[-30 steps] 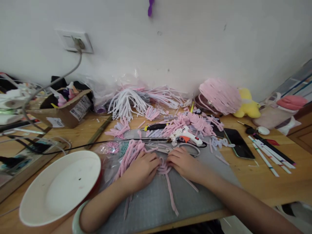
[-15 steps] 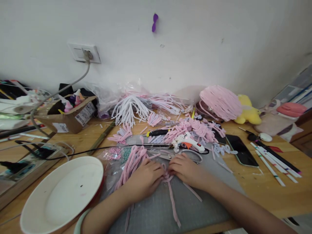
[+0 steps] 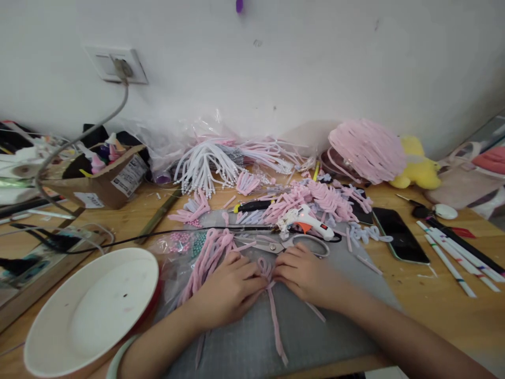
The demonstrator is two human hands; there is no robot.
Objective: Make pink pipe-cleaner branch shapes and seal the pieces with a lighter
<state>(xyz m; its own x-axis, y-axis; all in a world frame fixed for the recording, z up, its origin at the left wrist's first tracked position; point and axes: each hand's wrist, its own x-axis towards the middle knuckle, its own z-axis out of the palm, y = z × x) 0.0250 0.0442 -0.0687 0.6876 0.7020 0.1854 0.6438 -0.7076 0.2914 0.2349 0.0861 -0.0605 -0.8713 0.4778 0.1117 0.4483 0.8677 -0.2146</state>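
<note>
Between my hands, a looped pink fuzzy stem (image 3: 265, 267) is pinched from both sides, with one long tail hanging down over the grey mat (image 3: 311, 337). My left hand (image 3: 232, 287) grips its left side, fingers bent together. On its right side my right hand (image 3: 303, 273) closes its fingers; the fingertips partly hide the join. Scissors (image 3: 276, 246) lie just beyond my right hand, beside a white glue gun (image 3: 311, 223). A bundle of pink stems (image 3: 209, 255) rests left of my left hand.
A white oval dish (image 3: 98, 305) stands at left, near a power strip (image 3: 35, 273) and a cardboard box (image 3: 102, 181). White and pink stems (image 3: 209, 166) lie at the back. A phone (image 3: 400, 237) and striped sticks (image 3: 457, 252) lie right. A black cable crosses the mat.
The camera view has tilted down slightly. The pink loop between my hands shows more clearly and stands taller; both hands keep their hold.
</note>
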